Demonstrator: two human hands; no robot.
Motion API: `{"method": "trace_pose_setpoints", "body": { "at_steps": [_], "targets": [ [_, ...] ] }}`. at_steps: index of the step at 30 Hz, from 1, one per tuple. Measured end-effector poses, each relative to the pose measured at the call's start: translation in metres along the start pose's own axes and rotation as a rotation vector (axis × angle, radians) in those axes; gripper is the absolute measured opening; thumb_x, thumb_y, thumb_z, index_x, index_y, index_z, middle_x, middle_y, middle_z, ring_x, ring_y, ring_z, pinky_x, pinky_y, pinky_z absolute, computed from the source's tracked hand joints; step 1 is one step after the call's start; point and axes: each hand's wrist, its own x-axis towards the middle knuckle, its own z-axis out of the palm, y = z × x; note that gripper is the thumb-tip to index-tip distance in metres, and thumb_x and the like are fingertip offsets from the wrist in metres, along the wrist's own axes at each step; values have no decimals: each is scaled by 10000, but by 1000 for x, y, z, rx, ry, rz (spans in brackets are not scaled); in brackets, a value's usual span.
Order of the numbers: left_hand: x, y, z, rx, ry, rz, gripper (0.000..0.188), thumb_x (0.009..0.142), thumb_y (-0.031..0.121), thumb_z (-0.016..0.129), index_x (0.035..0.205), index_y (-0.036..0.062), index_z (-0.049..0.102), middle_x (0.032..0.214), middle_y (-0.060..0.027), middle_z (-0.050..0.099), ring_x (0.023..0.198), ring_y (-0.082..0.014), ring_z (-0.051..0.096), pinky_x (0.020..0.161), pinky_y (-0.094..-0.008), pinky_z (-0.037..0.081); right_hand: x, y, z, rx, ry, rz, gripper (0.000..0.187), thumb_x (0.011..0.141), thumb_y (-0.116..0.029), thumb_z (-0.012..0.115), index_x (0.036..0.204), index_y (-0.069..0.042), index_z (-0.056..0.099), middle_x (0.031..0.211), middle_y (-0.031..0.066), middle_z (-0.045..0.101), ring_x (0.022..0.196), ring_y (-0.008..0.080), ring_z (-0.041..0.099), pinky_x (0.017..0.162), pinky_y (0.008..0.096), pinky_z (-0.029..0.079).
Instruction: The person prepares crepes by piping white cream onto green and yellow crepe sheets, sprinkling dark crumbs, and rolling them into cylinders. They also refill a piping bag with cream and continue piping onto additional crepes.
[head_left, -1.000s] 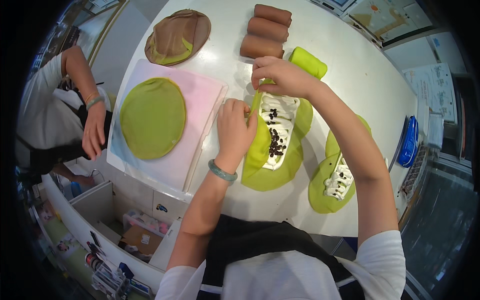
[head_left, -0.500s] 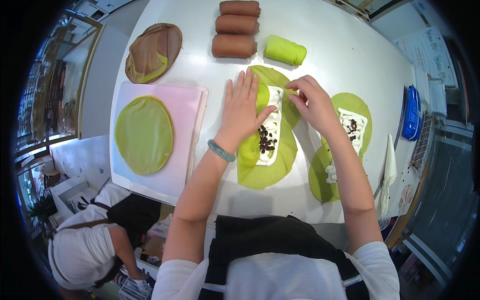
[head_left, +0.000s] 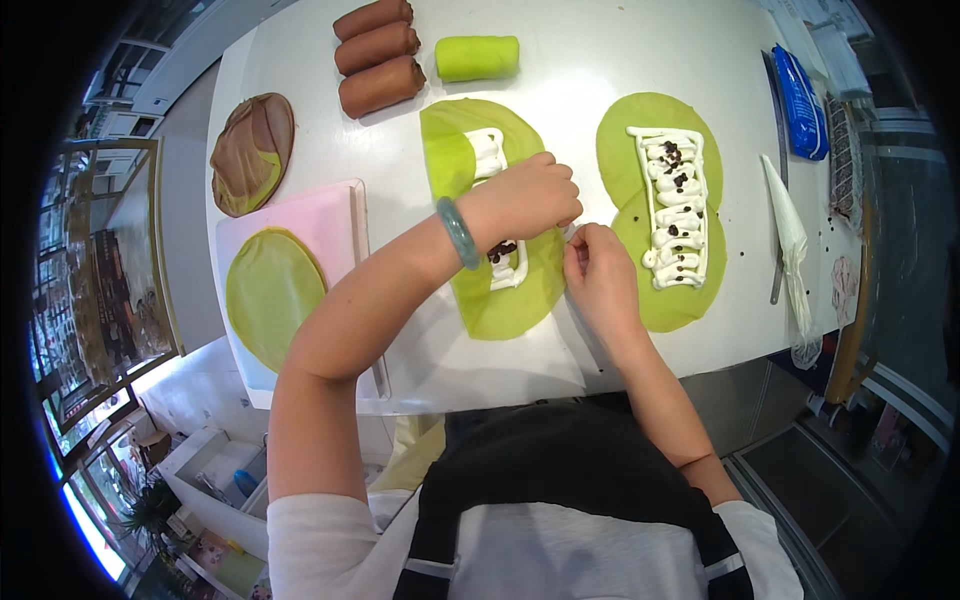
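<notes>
A green crepe sheet (head_left: 520, 315), made of overlapping rounds, lies before me with its left side folded over a piped white cream block (head_left: 508, 278) dotted with dark bits. Across it reaches my left hand (head_left: 525, 203), a green bangle on its wrist, fingers curled shut by the crepe's right edge. My right hand (head_left: 607, 275) is closed in a pinch just below, at that same edge. A small pale bit shows between both hands' fingertips; what it is I cannot make out. To the right, another green crepe (head_left: 615, 130) lies flat under piped cream (head_left: 680, 215) and dark bits.
Brown rolls (head_left: 380, 87) and a green roll (head_left: 477, 58) sit at the back. Left are a folded brown crepe (head_left: 240, 165) and round green crepes (head_left: 272, 300) on a pink board (head_left: 335, 215). A piping bag (head_left: 790, 235) and blue packet (head_left: 798, 100) lie right.
My left hand has gone from lying flat on the crepe's folded side to its right edge and curled up. My right hand has come lower along that edge. The view has shifted.
</notes>
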Motion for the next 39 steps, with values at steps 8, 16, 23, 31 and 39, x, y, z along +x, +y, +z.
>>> {"method": "trace_pose_setpoints", "body": {
  "at_steps": [8, 16, 23, 31, 39],
  "targets": [
    [-11, -14, -27, -194, -20, 33, 70, 830, 110, 735, 777, 145, 705, 923, 3, 631, 997, -223, 582, 928, -362, 438, -10, -7, 7, 191, -70, 64, 196, 904, -86, 737, 1014, -24, 587, 905, 140, 639, 800, 331, 649, 733, 448, 524],
    [-69, -30, -48, -279, -69, 6, 68, 823, 118, 784, 865, 141, 735, 947, -13, 598, 1009, -241, 563, 918, -399, 447, -4, -58, 29, 394, -333, 4, 210, 934, -148, 727, 981, -29, 560, 845, 139, 653, 751, 332, 667, 696, 449, 532],
    [-20, -71, -31, -300, 258, -21, 67, 898, 91, 695, 956, 93, 729, 952, -43, 622, 987, -258, 596, 891, -366, 467, 35, -56, -2, 216, -352, 91, 253, 949, -232, 743, 971, -27, 596, 867, 171, 663, 769, 371, 666, 688, 468, 528],
    [20, -82, -35, 75, -24, 3, 64, 866, 102, 730, 847, 106, 668, 936, -10, 629, 984, -240, 596, 871, -357, 460, 85, -20, 35, -150, 86, -66, 148, 938, -137, 714, 998, -43, 617, 969, 125, 656, 819, 311, 690, 680, 438, 553],
    [-67, -88, -63, -227, 132, -162, 79, 876, 97, 739, 934, 81, 687, 1010, -50, 615, 1016, -285, 563, 915, -408, 456, 84, -60, 52, 419, -103, -50, 151, 931, -76, 719, 973, -1, 595, 898, 121, 649, 749, 243, 668, 687, 367, 553]
  ]
}}
